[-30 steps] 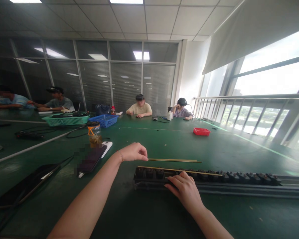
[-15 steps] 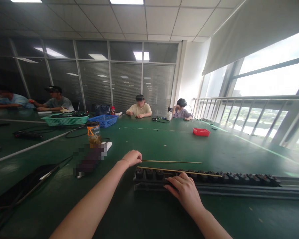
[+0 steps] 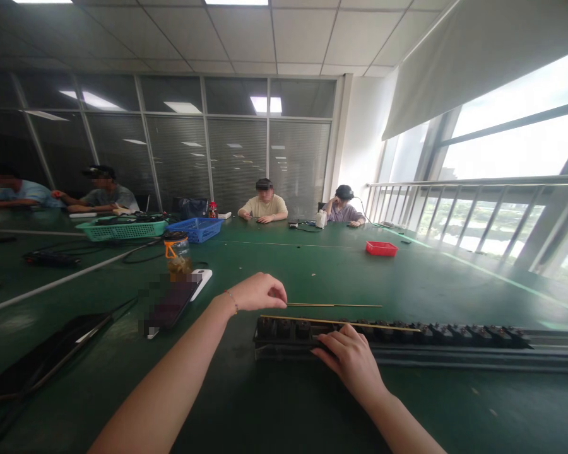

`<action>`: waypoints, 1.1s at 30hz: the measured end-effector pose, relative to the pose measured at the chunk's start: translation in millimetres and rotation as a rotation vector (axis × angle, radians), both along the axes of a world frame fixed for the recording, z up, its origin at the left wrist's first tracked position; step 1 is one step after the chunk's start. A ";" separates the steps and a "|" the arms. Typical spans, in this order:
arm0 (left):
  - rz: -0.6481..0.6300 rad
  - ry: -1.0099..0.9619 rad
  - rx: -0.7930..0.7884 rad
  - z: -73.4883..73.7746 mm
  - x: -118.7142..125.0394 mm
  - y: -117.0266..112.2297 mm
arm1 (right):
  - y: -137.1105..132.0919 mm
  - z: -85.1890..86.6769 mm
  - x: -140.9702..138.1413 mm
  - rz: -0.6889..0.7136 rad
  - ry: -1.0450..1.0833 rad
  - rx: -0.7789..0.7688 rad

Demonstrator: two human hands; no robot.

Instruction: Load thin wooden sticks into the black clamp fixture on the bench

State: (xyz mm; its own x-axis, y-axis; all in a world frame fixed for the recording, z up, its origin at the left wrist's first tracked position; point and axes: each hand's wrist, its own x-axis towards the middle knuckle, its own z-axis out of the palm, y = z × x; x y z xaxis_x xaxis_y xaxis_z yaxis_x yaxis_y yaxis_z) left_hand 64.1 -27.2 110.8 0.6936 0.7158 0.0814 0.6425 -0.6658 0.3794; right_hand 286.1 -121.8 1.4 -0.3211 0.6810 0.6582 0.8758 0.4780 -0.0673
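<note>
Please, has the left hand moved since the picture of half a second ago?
Yes. Judged against the rail, the left hand has moved right, now reaching farther past the rail's left end.

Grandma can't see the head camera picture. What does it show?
A person's left hand pinches thin, straight golden sticks at a glossy green table; the right hand touches a long black rack, with another golden stick lying along it.

Dark rail (image 3: 473, 360), row of black blocks (image 3: 476, 337), thin stick (image 3: 307, 320) atop, more sticks (image 3: 322, 305) behind
</note>
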 end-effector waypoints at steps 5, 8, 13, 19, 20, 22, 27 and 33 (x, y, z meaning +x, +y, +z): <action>-0.044 0.159 0.026 -0.3 10.0 -21.3 | -2.5 2.5 -2.6 -0.004 -0.018 0.020; -0.038 0.189 0.079 -4.5 13.9 -23.7 | -3.7 4.1 -3.3 0.002 -0.015 0.021; -0.026 0.167 0.215 -3.5 13.6 -17.8 | -2.9 4.0 -2.0 0.009 -0.021 0.022; 0.158 0.099 0.298 -12.0 -5.5 15.0 | -1.6 1.3 1.2 0.000 -0.009 0.020; 0.176 0.106 0.272 -17.0 -8.7 21.0 | -1.5 1.0 1.5 -0.004 -0.010 0.017; 0.187 0.132 0.194 -29.9 -13.0 31.2 | -1.4 0.9 1.6 -0.012 -0.019 0.015; 0.217 0.200 0.087 -64.9 -16.0 46.7 | -1.4 2.4 0.4 -0.001 -0.004 0.001; 0.310 0.149 0.134 -86.4 -21.0 55.8 | -0.7 1.5 -0.5 0.006 0.010 -0.010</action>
State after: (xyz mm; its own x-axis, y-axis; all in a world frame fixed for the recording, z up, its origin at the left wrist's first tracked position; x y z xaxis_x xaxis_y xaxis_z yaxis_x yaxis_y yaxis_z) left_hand 43.1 28.6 24.3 0.4568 0.8836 0.1027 0.8631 -0.4682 0.1892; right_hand 285.6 -122.5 2.9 -0.3191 0.6855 0.6545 0.8721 0.4827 -0.0804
